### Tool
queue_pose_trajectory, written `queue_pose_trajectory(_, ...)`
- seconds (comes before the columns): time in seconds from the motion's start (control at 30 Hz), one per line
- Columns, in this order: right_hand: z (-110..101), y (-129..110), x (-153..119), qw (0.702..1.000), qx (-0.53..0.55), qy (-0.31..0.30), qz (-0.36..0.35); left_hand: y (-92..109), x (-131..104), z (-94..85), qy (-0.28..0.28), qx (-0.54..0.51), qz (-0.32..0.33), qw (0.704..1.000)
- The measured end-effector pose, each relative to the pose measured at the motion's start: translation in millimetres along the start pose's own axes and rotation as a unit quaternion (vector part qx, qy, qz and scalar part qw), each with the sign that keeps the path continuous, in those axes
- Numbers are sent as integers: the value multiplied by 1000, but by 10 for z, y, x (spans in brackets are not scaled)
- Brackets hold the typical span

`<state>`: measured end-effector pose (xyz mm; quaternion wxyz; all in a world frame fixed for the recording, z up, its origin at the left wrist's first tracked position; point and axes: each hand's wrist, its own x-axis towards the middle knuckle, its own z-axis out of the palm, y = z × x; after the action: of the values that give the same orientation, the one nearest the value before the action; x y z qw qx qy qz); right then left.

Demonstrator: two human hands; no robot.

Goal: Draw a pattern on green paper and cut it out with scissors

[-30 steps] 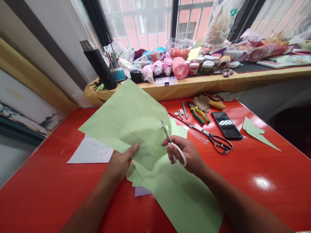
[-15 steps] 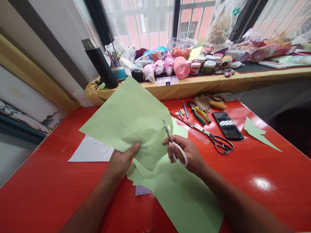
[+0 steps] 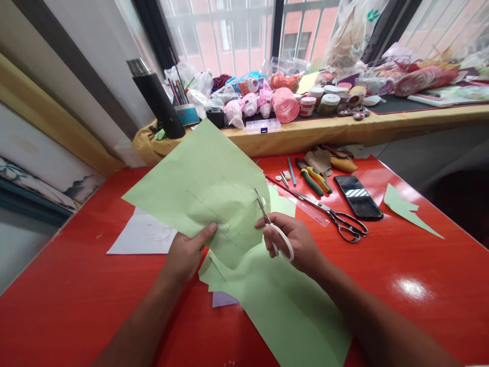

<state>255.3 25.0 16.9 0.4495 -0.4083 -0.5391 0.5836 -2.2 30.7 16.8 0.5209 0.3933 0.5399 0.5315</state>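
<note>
My left hand (image 3: 193, 250) pinches the lower edge of a green sheet of paper (image 3: 198, 168), thumb on top and fingers hidden underneath. Pencil lines run across the sheet, which is raised and tilted above the table. In my right hand (image 3: 294, 239) are small scissors (image 3: 284, 242) with white handles. Their blades lie against the sheet's right edge, pointing up and away from me. Below both hands lies a larger green sheet (image 3: 294, 311), with a bit of purple paper (image 3: 224, 299) showing under its left side.
A white sheet with drawn lines (image 3: 141, 237) lies at left on the red table (image 3: 76, 306). Large shears (image 3: 336, 219), a phone (image 3: 358, 198), pliers (image 3: 314, 178) and a green paper scrap (image 3: 407, 209) lie at right. A black flask (image 3: 158, 104) and craft items line the sill.
My left hand and the raised green sheet have shifted slightly to the left. The scissors have barely moved along with them.
</note>
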Motion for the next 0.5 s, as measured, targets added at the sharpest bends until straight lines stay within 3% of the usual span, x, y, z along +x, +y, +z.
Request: queue_pose_trajectory(0.5, 2, -6, -4, 1000, 10, -5, -2, -21, 27, -56, -28, -22, 15, 999)
